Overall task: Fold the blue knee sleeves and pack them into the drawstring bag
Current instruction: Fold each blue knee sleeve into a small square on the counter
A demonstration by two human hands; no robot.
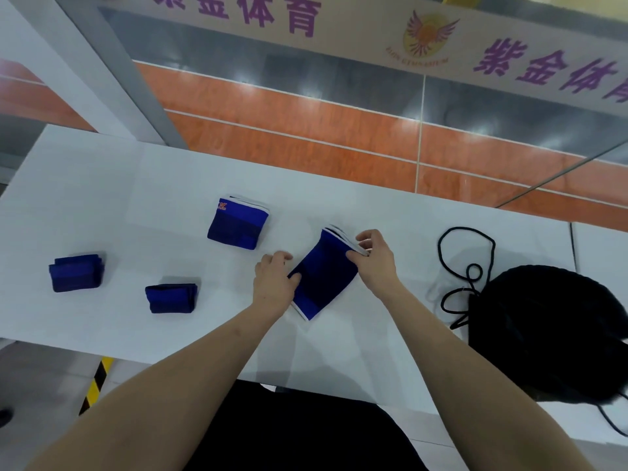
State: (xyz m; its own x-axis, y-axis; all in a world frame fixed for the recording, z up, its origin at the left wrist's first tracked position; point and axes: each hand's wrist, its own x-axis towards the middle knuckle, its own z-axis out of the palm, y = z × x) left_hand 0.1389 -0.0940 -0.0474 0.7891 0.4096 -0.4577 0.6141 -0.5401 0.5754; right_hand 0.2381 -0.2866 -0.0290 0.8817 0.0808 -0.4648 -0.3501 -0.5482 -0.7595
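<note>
A blue knee sleeve [324,275] lies flat and slanted on the white table [102,185], between my hands. My right hand [373,256] pinches its upper white-edged end. My left hand [273,282] presses on its left side with fingers curled over the edge. Two folded blue sleeves sit at the left, one [76,272] far left and one [171,298] nearer. A third sleeve [238,223] with an orange logo lies behind them. The black drawstring bag [543,331] rests at the right, its black cord [465,266] looped on the table.
The table's near edge runs just in front of my dark-clothed body. A glass wall with purple lettering and an orange floor lies beyond the far edge. Yellow-black hazard tape [97,385] marks the floor at lower left.
</note>
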